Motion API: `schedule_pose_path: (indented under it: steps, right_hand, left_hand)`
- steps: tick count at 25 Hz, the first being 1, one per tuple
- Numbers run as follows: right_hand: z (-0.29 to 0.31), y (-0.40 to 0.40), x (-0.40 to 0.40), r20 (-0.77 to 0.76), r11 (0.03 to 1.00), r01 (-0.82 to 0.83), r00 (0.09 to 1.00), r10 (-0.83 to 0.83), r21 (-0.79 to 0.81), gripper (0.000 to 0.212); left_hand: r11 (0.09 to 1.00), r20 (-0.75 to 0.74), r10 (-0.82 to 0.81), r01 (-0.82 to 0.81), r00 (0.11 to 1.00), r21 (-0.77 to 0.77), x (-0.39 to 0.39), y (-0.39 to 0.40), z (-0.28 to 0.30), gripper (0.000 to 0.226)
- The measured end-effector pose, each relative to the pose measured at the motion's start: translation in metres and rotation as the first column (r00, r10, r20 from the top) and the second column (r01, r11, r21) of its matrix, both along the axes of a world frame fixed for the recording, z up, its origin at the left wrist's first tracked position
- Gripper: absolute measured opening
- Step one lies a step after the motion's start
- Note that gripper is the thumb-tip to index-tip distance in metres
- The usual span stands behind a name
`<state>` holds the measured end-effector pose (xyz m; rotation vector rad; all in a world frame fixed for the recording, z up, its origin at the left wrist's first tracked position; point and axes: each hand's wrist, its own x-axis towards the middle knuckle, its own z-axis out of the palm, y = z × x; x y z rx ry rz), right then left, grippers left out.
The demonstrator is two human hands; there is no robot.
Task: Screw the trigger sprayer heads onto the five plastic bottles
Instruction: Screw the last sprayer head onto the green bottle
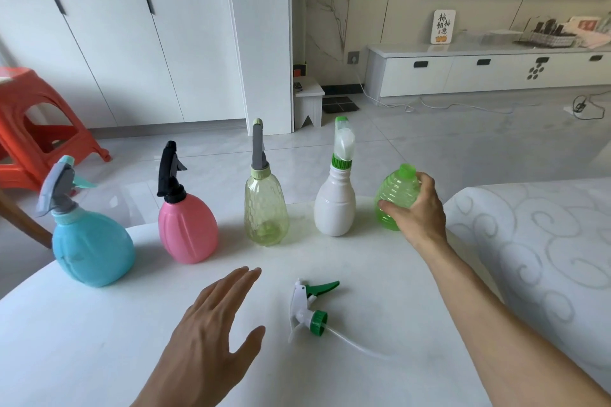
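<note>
On table, loose sprayer head (310,311) flat — tube toward right; right hand (417,208) grips green bottle (395,198); left hand (211,327) relaxed.

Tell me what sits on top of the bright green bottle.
The bright green bottle shows only its bare green threaded neck on top, with no sprayer head. The right hand grips its right side, covering that flank. The white and green sprayer head lies loose on the table.

We see a white desk (99,340) carrying five bottles in a row: blue bottle (92,248), pink bottle (186,230), clear yellowish bottle (266,208), white bottle (334,205) and green bottle (393,200). Nearer us a loose white-and-green sprayer head (309,311) lies on its side.
</note>
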<state>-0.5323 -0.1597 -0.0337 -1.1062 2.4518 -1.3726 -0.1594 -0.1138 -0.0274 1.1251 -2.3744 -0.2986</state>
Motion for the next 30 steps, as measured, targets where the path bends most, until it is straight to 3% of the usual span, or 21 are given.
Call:
schedule_pose_path:
  steps: [5,9,12,14,19,20,21,23,25,28,30]
  right_hand:
    - [0.059,0.04,0.02,0.013,0.994,0.02,1.0,-0.019,-0.105,0.079]
    - [0.095,0.09,0.091,0.124,0.944,-0.258,0.95,0.287,-0.206,0.076]
    - [0.079,0.119,0.158,0.294,0.834,-0.514,0.78,0.552,-0.202,0.07]
    - [0.063,0.124,0.197,0.399,0.757,-0.625,0.656,0.641,-0.188,0.067]
    - [0.055,0.113,0.21,0.552,0.577,-0.8,0.41,0.726,-0.165,0.044]
    - [0.056,0.109,0.202,0.563,0.61,-0.782,0.45,0.693,-0.127,0.034]
    - [0.055,0.105,0.194,0.522,0.681,-0.73,0.562,0.641,-0.051,0.022]
    - [0.047,0.095,0.183,0.196,0.76,-0.601,0.799,0.568,0.246,0.01]
    - [0.035,0.092,0.184,-0.11,0.709,-0.455,0.796,0.595,0.539,0.014]
    - [0.022,0.093,0.189,-0.082,0.63,-0.443,0.774,0.627,0.639,0.027]
    - [0.019,0.091,0.188,-0.173,0.633,-0.382,0.751,0.637,0.673,0.023]
  left_hand:
    - [0.999,-0.037,-0.017,0.018,0.999,0.039,-0.001,0.009,0.013,0.076]
    - [0.996,-0.088,-0.039,0.046,0.995,0.08,-0.001,0.017,0.029,0.095]
    - [0.983,-0.185,-0.069,0.099,0.98,0.157,0.001,0.025,0.034,0.114]
    - [0.962,-0.29,-0.084,0.153,0.953,0.226,0.004,0.029,0.036,0.118]
    - [0.98,-0.329,-0.016,0.08,0.944,0.183,0.023,0.027,0.029,0.099]
    - [0.983,-0.303,-0.004,0.06,0.953,0.176,0.026,0.026,0.028,0.099]
    - [0.984,-0.28,0.006,0.045,0.96,0.175,0.028,0.026,0.026,0.1]
    - [0.983,-0.251,0.021,0.026,0.968,0.181,0.032,0.024,0.025,0.101]
    - [0.983,-0.235,0.027,0.017,0.972,0.184,0.032,0.022,0.026,0.101]
    - [0.987,-0.221,0.023,0.013,0.975,0.162,0.029,0.023,0.029,0.104]
    - [0.991,-0.187,0.018,0.007,0.982,0.133,0.025,0.024,0.032,0.108]
